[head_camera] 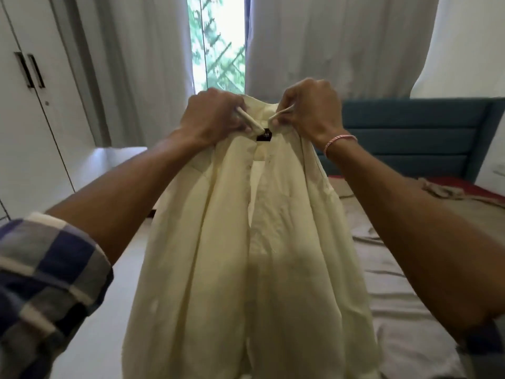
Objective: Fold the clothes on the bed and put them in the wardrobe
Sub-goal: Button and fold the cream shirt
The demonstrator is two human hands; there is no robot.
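Observation:
A cream button-up shirt [246, 242] hangs in the air in front of me, its front open and a dark label showing at the neck. My left hand [211, 116] grips the left side of the collar. My right hand [310, 108] pinches the right side of the collar, a pink thread band on its wrist. The shirt's lower part drops over the edge of the bed [396, 283], which has a grey sheet. A white wardrobe [30, 110] with two dark handles stands at the left, its doors closed.
A crumpled beige garment [442, 191] lies on the far right of the bed over a red cover. A teal headboard [410, 138] stands behind it. White curtains [328, 42] frame a window ahead. White floor runs between bed and wardrobe.

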